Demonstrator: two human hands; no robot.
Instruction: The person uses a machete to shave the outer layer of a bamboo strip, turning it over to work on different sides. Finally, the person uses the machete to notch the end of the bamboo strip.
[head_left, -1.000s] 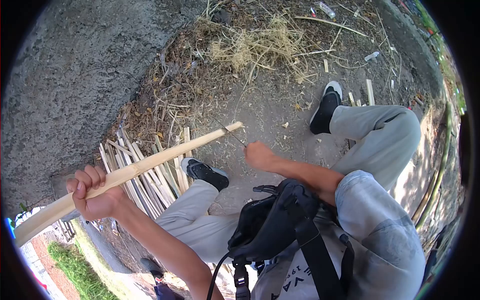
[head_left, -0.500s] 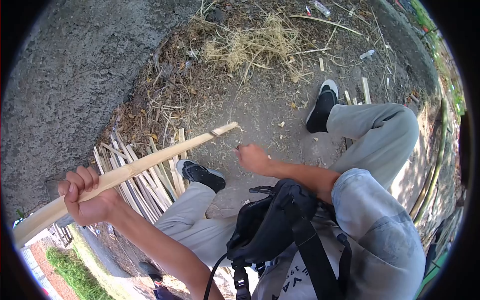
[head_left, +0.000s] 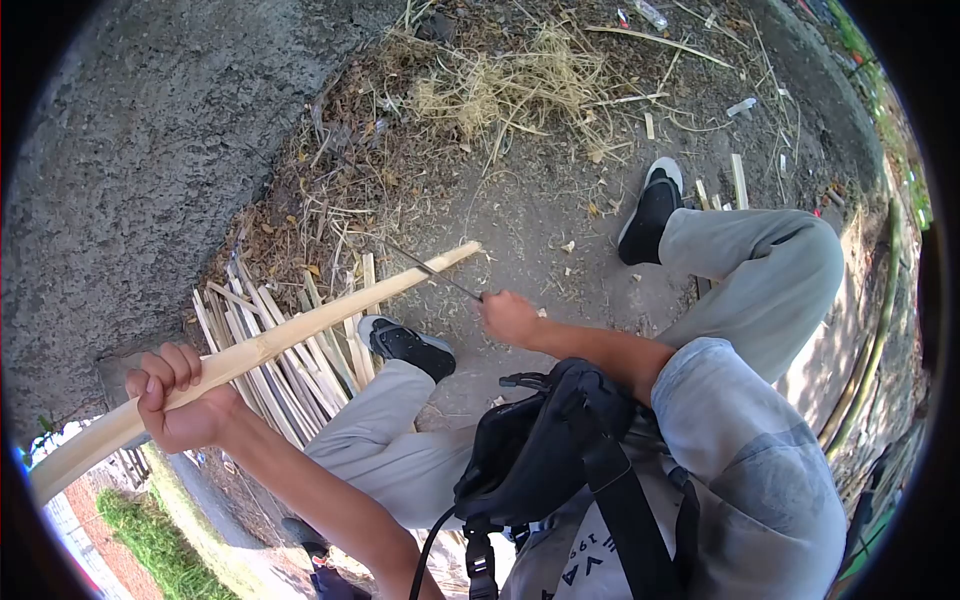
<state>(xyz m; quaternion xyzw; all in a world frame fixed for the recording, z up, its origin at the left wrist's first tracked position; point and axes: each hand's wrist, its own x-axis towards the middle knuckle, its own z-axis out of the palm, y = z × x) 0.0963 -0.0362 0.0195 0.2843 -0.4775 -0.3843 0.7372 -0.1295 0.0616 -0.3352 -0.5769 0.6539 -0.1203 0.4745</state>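
Observation:
A long, pale peeled bamboo pole (head_left: 310, 322) slants across the view from the lower left edge to its tip near the middle. My left hand (head_left: 180, 397) is wrapped round its thick lower part. In my right hand (head_left: 510, 318) is the handle of a knife (head_left: 455, 284), mostly hidden by the fingers. Its long, thin, dark blade is seen nearly edge-on and lies across the pole a little below the tip, apparently touching it.
Split bamboo strips (head_left: 270, 350) lie in a bundle beside my left shoe (head_left: 405, 345). Dry shavings (head_left: 520, 85) are heaped further off. A rough grey concrete surface (head_left: 150, 150) rises at the left. My right shoe (head_left: 650, 215) stands on scattered chips. A green pole (head_left: 868, 350) lies at the right.
The knife blade now shows long across the pole, where only a dark patch showed before. My right hand has shifted slightly, and the pole remains gripped by my left hand.

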